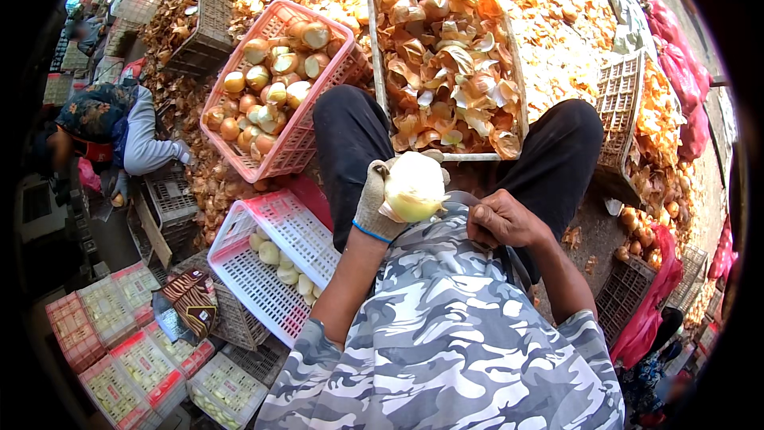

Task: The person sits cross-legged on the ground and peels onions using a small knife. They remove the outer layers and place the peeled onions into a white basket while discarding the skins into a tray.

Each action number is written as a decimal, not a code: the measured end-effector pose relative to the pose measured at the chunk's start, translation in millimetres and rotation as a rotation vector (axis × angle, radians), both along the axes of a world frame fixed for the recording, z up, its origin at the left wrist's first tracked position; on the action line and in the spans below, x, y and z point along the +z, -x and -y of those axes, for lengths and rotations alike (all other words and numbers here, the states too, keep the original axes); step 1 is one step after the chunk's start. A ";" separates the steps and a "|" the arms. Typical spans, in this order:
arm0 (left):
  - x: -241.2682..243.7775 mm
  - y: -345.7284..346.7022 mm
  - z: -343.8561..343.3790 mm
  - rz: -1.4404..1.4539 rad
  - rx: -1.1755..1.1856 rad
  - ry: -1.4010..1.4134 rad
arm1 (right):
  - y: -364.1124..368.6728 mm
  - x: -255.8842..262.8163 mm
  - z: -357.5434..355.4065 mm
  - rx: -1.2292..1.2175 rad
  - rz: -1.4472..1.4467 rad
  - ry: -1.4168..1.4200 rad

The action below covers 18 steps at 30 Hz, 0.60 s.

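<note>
My left hand (382, 197), in a knitted glove with a blue cuff edge, grips a large, mostly peeled onion (415, 186) above my lap. Bare and curled closed, my right hand (504, 219) is just right of the onion, apart from it. A piece of a grey blade (462, 197) shows between the onion and my right fist; the handle is hidden in the fingers. Beyond my hands, between my knees, a crate (453, 157) is heaped with onion skins (456, 65). A pink basket (256, 172) at the left holds unpeeled onions with cut ends (271, 95).
A white and pink basket (274, 304) with peeled onions (287, 275) leans by my left arm. Onion skins cover the ground ahead. Upturned crates (618, 107) stand right, near pink mesh sacks (686, 83). Another person (101, 113) works at the far left; filled baskets (137, 370) sit lower left.
</note>
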<state>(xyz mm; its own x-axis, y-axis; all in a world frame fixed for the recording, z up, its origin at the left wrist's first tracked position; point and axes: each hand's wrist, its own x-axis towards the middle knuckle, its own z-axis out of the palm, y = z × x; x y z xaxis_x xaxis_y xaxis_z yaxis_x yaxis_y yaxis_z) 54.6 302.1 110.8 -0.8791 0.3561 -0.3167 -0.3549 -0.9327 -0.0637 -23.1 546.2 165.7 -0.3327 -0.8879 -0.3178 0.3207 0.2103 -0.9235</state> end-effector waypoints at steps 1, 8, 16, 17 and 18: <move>-2.3 -0.1 0.2 -0.016 -0.012 0.012 | -0.4 1.9 1.4 0.004 -0.002 -0.002; -6.3 -1.0 1.0 0.067 -0.031 0.006 | 4.3 1.1 3.7 0.094 -0.071 -0.094; -14.2 -7.4 -1.5 0.202 0.001 0.192 | 1.7 2.3 14.4 0.053 -0.500 -0.165; -16.7 -7.3 -0.2 0.180 0.005 0.201 | -0.1 6.4 14.3 0.045 -0.566 -0.193; -20.1 -6.7 1.3 0.156 0.006 0.208 | -2.5 11.8 14.7 0.035 -0.662 -0.224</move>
